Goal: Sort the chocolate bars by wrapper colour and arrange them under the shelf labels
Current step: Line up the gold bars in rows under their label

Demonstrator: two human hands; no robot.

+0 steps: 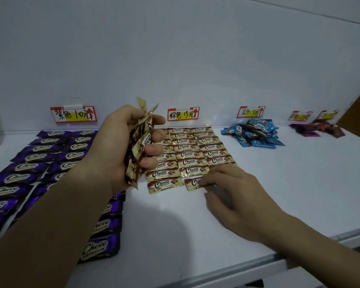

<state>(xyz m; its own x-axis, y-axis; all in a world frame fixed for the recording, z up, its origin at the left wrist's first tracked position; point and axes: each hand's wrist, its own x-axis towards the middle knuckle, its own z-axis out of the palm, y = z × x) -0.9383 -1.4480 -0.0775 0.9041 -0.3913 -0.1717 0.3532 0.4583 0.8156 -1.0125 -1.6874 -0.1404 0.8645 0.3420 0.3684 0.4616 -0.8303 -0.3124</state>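
The left forearm hides part of the purple bars [50,154], which also run off the left edge. The right hand [233,196] covers half of the nearest gold bar [192,182], its flat fingers pressing it onto the white shelf [299,183] at the front of the gold rows [195,154]. The left hand [121,150] clamps a bunch [140,142] of gold bars above them. Wrappers read "Choco". The purple label [73,114] reads "10元", the gold label [183,114] "15元", and the blue label [250,111] "5元" above a blue pile [254,133]. The far-right labels [300,116] and dark pile [320,129] are too blurred to read.
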